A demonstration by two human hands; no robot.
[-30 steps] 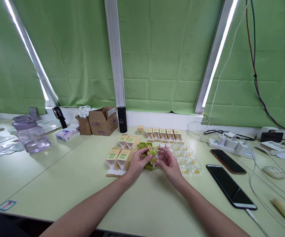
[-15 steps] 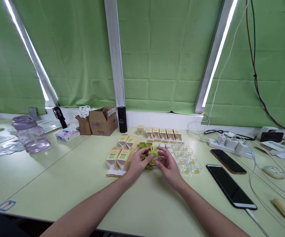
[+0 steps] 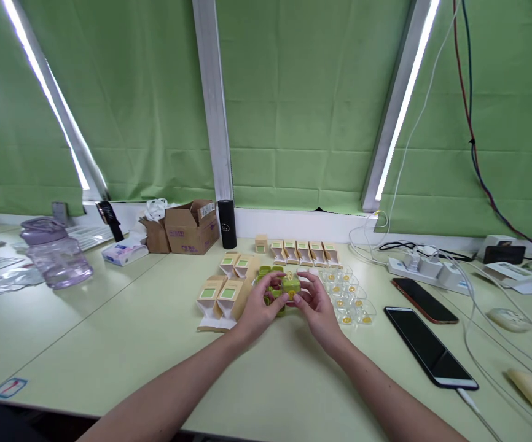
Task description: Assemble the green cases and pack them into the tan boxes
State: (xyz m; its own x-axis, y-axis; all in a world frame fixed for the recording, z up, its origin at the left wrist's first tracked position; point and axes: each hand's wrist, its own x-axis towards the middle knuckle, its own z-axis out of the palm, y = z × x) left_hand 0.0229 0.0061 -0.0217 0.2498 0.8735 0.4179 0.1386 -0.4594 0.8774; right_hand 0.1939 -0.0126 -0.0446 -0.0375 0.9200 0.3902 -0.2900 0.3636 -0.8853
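Observation:
Between both hands, just above the table, is a small container [image 3: 290,283] with a green lid and a cream loop on top; something yellow shows low on it. My left hand [image 3: 260,304] is closed on its left side, thumb at the front. On the opposite side my right hand [image 3: 317,307] grips it with thumb and fingertips. Several green lids [image 3: 266,270] lie behind and under the left hand, partly hidden. To the right stand clear plastic cups [image 3: 348,288] with yellow centres. Small open kraft boxes [image 3: 226,293] with green label squares sit left of the hands.
More kraft boxes [image 3: 303,252] line up behind. Two phones, a black-screened one [image 3: 425,299] and a larger charging one [image 3: 432,347], lie right, near a power strip [image 3: 427,273] and cables. A cardboard box [image 3: 192,228], black tumbler [image 3: 226,224] and purple bottle [image 3: 56,255] stand left.
The container has shifted slightly to the right and its lid has turned or tilted a little in the fingers. Both hands still hold it. The view has moved slightly.

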